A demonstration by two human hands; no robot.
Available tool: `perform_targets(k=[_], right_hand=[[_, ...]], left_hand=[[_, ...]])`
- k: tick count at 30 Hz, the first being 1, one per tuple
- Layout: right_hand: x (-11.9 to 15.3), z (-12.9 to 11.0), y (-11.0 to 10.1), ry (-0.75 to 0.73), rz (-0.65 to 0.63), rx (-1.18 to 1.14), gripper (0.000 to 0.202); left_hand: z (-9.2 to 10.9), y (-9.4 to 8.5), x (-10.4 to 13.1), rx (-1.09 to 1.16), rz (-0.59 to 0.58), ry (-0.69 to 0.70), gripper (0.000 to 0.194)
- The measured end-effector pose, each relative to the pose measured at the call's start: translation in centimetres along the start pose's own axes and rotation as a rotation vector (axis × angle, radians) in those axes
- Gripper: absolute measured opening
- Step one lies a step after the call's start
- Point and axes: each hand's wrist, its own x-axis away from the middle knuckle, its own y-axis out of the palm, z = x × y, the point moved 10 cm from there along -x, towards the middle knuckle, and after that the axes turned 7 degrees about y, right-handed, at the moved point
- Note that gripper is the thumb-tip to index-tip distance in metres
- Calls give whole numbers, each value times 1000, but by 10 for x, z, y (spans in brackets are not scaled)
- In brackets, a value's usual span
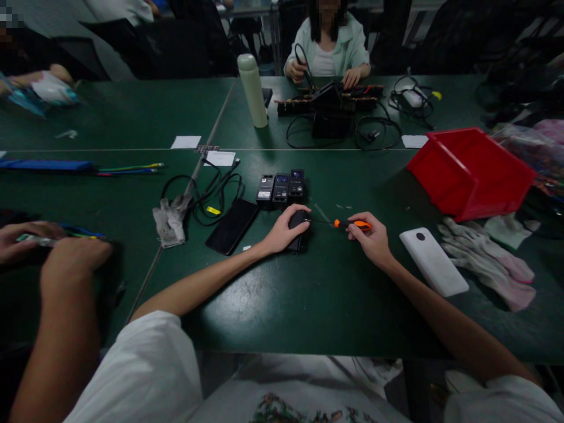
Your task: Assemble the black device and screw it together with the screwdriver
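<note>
My left hand point(287, 228) is closed around a small black box-shaped device point(298, 239) on the green table. In my right hand point(371, 235) is a screwdriver point(362, 224) with an orange and black handle, its shaft pointing left. The tip reaches the device's right side, close to my left thumb; whether it sits in a screw is too small to tell. Just beyond the device stand several similar black modules point(281, 189) in a row. A black smartphone point(232, 227) lies left of my left hand. A white power bank point(433, 262) rests right of my right hand.
A red bin point(473, 176) stands at the right, with work gloves point(489, 264) before it. Black cables point(215, 194) and a grey glove point(171, 221) lie left. A pale green bottle point(253, 91) stands farther back. Co-workers sit opposite and at the left, one person's hands point(73, 255) near mine.
</note>
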Motion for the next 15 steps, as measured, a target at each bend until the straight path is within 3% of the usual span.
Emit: perform_targets(k=[15], right_hand=[[3,-5,-2,-111,26,30,21]], left_hand=[[-1,0,0,4,0,-23,35]])
